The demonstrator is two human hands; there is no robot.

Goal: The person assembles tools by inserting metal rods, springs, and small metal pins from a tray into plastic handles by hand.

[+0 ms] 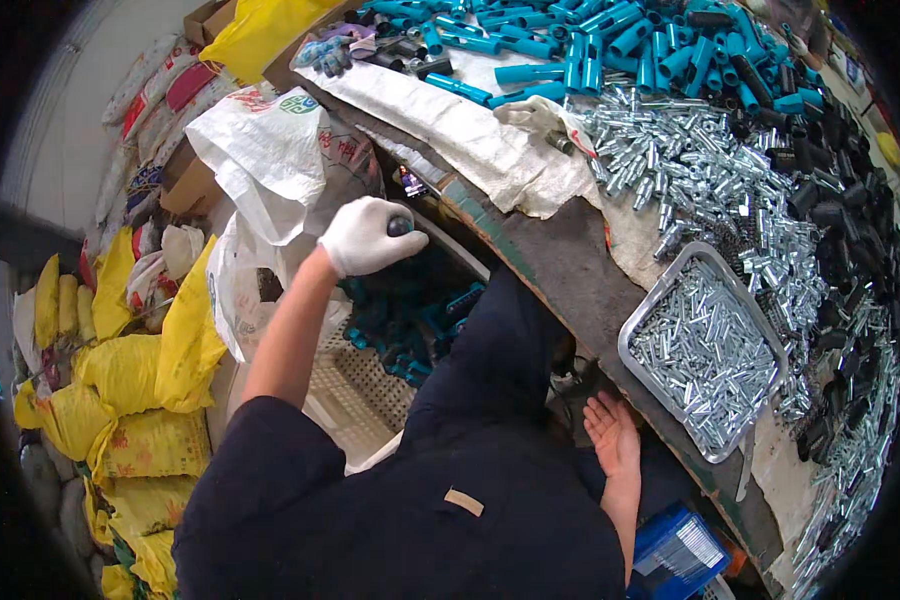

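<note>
My left hand (366,238), in a white glove, is closed round a dark round-ended part (399,226); only its end shows, the rest lies hidden in the fist. Below that hand stands a cream plastic crate (348,395) with perforated walls. Inside it lies a heap of teal and black tubular parts (402,335). My bare right hand (613,434) is held palm up beside the table's edge, its fingers stretched out and nothing in it. Nearest to it is the dark table covering (582,265).
A metal tray (628,345) of small silvery pins rests on the table. Around it lie piles of metal cylinders (670,150), teal tubes (595,60) and black parts (850,240). Yellow sacks (135,375) and a white sack (260,150) stand at left; a blue box (670,548) is low right.
</note>
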